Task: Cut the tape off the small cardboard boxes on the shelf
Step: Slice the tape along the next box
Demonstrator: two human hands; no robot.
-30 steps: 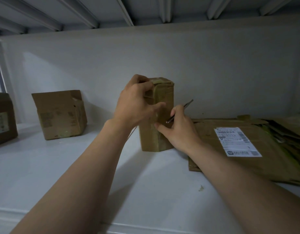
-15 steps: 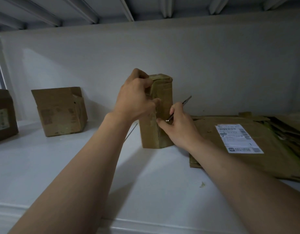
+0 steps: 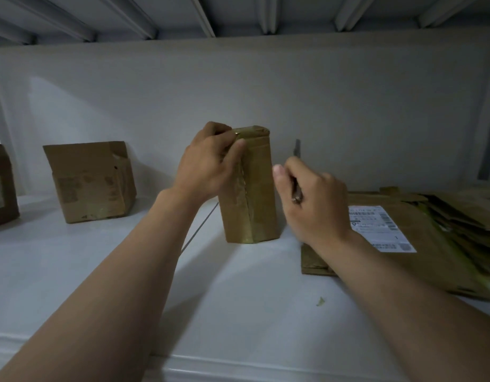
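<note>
A tall narrow cardboard box (image 3: 256,205) stands upright on the white shelf (image 3: 100,271), with clear tape running down its front seam. My left hand (image 3: 210,164) grips its upper left side, thumb on the front near the top. My right hand (image 3: 312,199) is just right of the box, apart from it, closed around a thin metal cutting tool (image 3: 296,150) whose tip sticks up above the fingers.
An opened cardboard box (image 3: 92,183) sits at the back left, and another box (image 3: 1,188) at the far left edge. Flattened cardboard (image 3: 431,257) with a white shipping label (image 3: 379,227) is piled at right. A small scrap (image 3: 320,301) lies on the shelf.
My right hand has pulled away from the box front to the right, and the tool now points upward. My left hand keeps hold of the box, which has turned slightly.
</note>
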